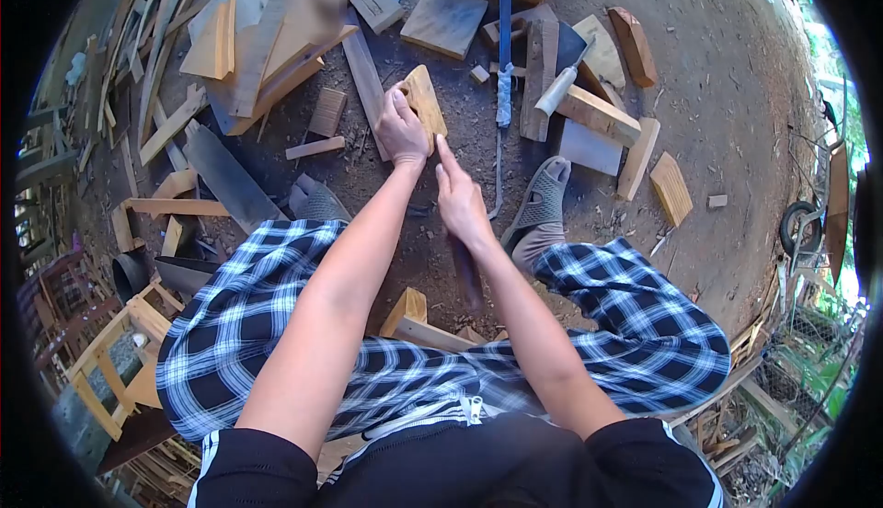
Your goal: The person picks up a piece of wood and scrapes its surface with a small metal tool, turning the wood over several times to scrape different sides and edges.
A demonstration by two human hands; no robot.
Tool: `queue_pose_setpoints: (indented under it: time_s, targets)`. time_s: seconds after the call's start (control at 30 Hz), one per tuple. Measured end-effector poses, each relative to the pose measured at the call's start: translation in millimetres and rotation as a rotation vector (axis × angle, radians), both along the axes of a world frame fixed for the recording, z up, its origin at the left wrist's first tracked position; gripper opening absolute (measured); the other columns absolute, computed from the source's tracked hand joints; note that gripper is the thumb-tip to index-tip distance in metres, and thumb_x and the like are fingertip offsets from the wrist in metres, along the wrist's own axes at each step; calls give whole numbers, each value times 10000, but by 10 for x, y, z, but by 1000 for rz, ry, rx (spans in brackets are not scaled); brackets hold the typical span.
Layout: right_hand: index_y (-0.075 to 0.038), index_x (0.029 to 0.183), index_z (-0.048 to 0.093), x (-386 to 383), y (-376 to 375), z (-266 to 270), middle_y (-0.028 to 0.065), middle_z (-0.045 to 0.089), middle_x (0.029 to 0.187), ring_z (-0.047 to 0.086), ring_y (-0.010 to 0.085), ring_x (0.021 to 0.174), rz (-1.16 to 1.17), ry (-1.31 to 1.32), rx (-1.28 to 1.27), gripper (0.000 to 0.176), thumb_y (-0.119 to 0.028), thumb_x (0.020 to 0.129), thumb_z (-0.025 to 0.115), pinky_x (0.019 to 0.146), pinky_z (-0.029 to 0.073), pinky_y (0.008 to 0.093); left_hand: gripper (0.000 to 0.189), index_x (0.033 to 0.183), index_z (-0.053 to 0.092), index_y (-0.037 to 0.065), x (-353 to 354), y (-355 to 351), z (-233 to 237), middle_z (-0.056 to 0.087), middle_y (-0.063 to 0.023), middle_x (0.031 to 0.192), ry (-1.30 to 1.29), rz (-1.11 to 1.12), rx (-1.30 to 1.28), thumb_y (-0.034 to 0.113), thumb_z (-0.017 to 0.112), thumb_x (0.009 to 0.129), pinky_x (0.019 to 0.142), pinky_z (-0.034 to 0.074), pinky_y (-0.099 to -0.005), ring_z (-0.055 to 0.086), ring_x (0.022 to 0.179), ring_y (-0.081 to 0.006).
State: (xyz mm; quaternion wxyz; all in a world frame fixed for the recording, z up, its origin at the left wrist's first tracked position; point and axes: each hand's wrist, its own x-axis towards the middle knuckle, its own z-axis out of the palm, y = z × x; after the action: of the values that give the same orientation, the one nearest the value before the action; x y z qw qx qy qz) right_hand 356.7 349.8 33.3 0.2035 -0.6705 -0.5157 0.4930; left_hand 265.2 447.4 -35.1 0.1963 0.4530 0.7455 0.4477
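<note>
My left hand (402, 131) is closed around a small shaped wooden block (424, 103) with a dark hole or notch near its edge. Just right of it, my right hand (463, 203) grips a tool by its long dark handle (466, 273), which sticks out below the palm. The index finger stretches forward against the near end of the block. The tool's working end is hidden, so its kind cannot be told. Beneath both hands lies bare soil, between my sandalled feet.
A long blue-handled tool (504, 48), a pale-handled blade (557, 91) and a saw-like dark plate (230, 177) lie around. Wood offcuts (674, 188) are scattered to the right. Stacked boards (262, 67) stand at the upper left, and a wooden frame (110, 361) at lower left.
</note>
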Motion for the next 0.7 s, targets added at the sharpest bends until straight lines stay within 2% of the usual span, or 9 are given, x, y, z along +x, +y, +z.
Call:
queue_pose_setpoints:
  time_s: [0.17,0.2,0.23,0.3,0.33,0.43,0.47,0.57,0.7]
  targets:
    - [-270,1511,283,1,41,20,331,625,1062,613,504,965,2,-17,-32,522,-225,1004,397,869,483,551,335,1088,646,61,-4,23,19,691,-188,975,-1,-14,20,259,383,1025,773,510,-439,668,910,-376]
    - [-289,1517,281,-18,49,241,288,638,1139,656,419,1005,-21,55,-171,525,-213,1011,398,921,490,461,344,1088,646,63,4,27,48,691,-190,964,-5,-12,31,264,374,1025,772,509,-441,667,904,-377]
    - [-289,1517,281,-37,77,361,288,638,1139,656,419,1005,-26,59,-179,525,-213,1011,398,921,490,461,344,1088,646,63,-10,37,43,691,-190,964,-1,-18,24,264,374,1025,772,509,-441,667,904,-377]
    - [-310,1522,266,-51,51,487,215,656,809,679,294,680,-83,145,-282,530,-208,1018,394,697,563,422,352,1086,647,60,-4,18,0,691,-193,957,9,-6,-35,270,371,1025,773,508,-442,668,902,-377]
    - [-319,1527,258,-80,18,461,97,521,608,554,160,481,-134,217,-309,525,-211,1030,387,479,530,349,353,1085,647,55,-8,23,-15,689,-196,960,36,-8,-27,271,373,1025,778,509,-439,667,904,-377]
    - [-319,1532,249,-187,-86,320,37,464,578,492,109,433,-247,329,-249,512,-223,1044,372,378,474,294,357,1079,648,50,-10,27,-2,688,-197,969,13,-7,-18,271,373,1025,781,508,-436,667,913,-374]
    - [-315,1542,211,-227,-126,269,-6,416,575,450,96,426,-294,423,-258,520,-242,1050,363,389,482,291,361,1081,650,47,-12,29,5,690,-195,977,4,-13,2,273,374,1026,783,509,-431,667,918,-372]
    - [-309,1550,170,-317,-140,184,-15,409,579,422,88,420,-483,600,-381,533,-245,1054,352,394,482,284,367,1088,652,45,-5,25,-3,693,-191,979,9,-2,-5,278,374,1028,786,511,-427,667,923,-373]
    - [-281,1557,150,-373,-144,147,-14,416,591,420,86,436,-444,481,-333,543,-222,1054,347,405,464,265,426,1134,654,75,1,24,-23,692,-215,986,-21,2,3,356,350,1033,799,515,-460,670,952,-387]
